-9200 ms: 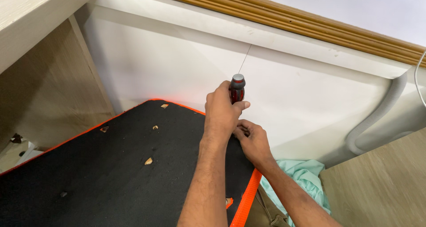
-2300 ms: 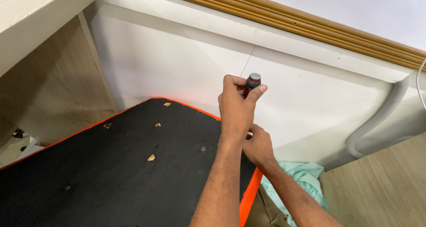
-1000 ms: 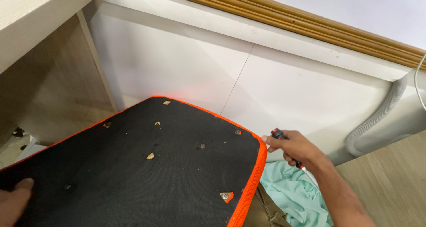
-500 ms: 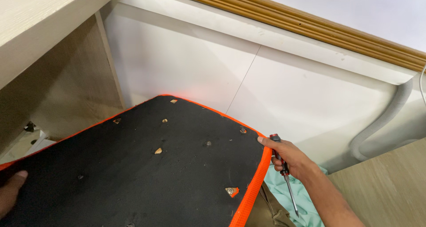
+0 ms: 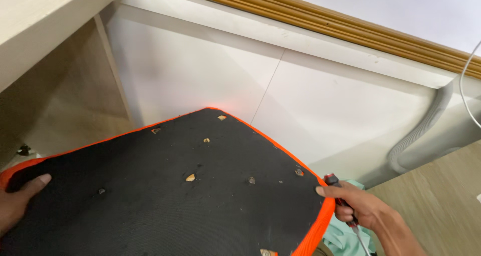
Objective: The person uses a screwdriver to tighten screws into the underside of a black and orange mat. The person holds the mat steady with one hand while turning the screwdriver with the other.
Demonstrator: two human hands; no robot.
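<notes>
A black panel with an orange fabric edge (image 5: 165,196), like the underside of a seat cushion, fills the lower middle, dotted with several small holes. My right hand (image 5: 358,208) grips its right edge with the thumb on the black face, and it also holds a screwdriver (image 5: 336,186) with a red and black handle, shaft pointing down. My left hand (image 5: 17,203) holds the panel's left edge, thumb resting on the black surface.
A white wall panel (image 5: 310,100) with a wooden moulding (image 5: 350,28) stands behind. A grey corrugated hose (image 5: 426,131) runs down at the right. Pale green cloth (image 5: 345,236) lies under my right hand. A wooden desk side (image 5: 60,100) is at the left.
Earlier both hands worked the screwdriver at the panel's far right corner. Now the screwdriver has come away in my right hand, and each hand holds one edge of the panel.
</notes>
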